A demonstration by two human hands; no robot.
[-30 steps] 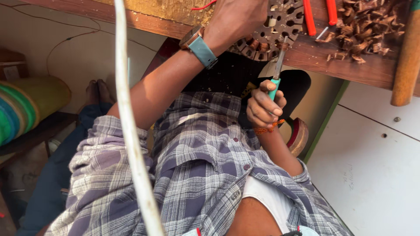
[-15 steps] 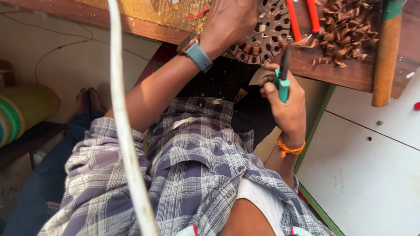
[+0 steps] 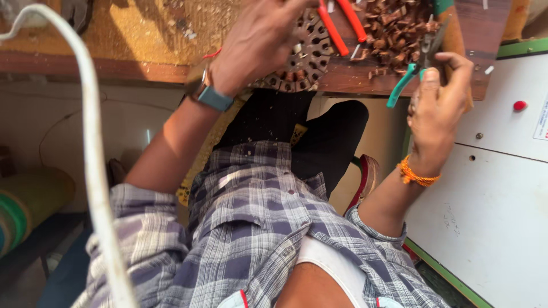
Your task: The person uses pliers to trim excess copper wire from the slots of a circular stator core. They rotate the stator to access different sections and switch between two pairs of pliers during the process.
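While the round slotted metal core point(image 3: 299, 54) lies flat at the near edge of the wooden bench point(image 3: 142, 40), the left hand point(image 3: 260, 43) presses on top of it, fingers spread, likely to keep it from sliding. Right hand point(image 3: 436, 97) is clenched round green-handled pliers point(image 3: 414, 71), tip up, raised just right of the core, apart from it. Red-handled pliers point(image 3: 339, 23) lie on the bench touching the core's far side, beside a heap of brown copper wire scraps point(image 3: 399, 25). White cable point(image 3: 94, 165) hangs in front. Versus half a second ago: right hand with pliers has swung up and right, away from the core's underside; left hand unchanged on the core.
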